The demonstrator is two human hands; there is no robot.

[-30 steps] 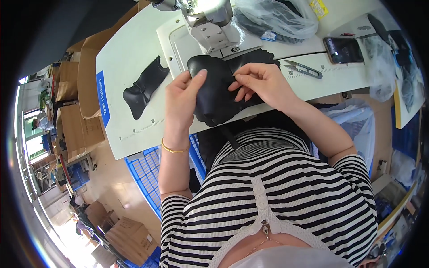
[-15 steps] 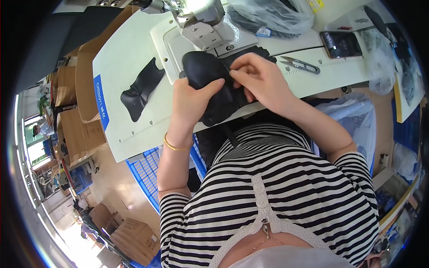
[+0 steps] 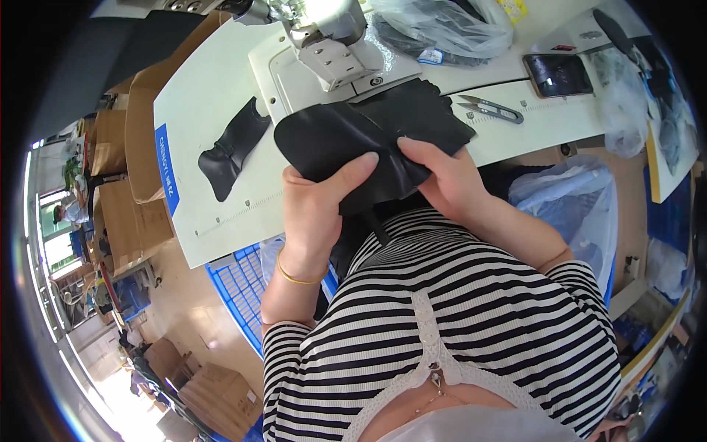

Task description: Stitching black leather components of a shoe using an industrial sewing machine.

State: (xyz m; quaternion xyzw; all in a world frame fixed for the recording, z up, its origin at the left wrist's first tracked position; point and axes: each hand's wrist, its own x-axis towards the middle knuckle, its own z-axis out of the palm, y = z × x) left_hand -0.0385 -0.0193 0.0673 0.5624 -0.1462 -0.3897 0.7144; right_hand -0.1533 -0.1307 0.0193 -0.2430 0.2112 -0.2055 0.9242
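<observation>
Both my hands grip a black leather-like shoe upper just in front of the sewing machine. My left hand pinches its left part, thumb lying on top and the other fingers mostly hidden underneath. My right hand is closed on the right part, its thumb pressing beside a seam that runs across the piece. The upper is spread fairly flat, with a ragged edge at the far right. On the table to the left lies a second, smaller black shoe upper, touched by neither hand.
Thread snips lie to the right of the upper, with a phone beyond them. Clear plastic bags holding dark pieces sit at the back. A blue crate stands below the table's front edge, and cardboard boxes are at the left.
The upper has been turned and opened out flatter, its ragged part now showing more at the right. My right hand has moved down from the middle and now grips the right part.
</observation>
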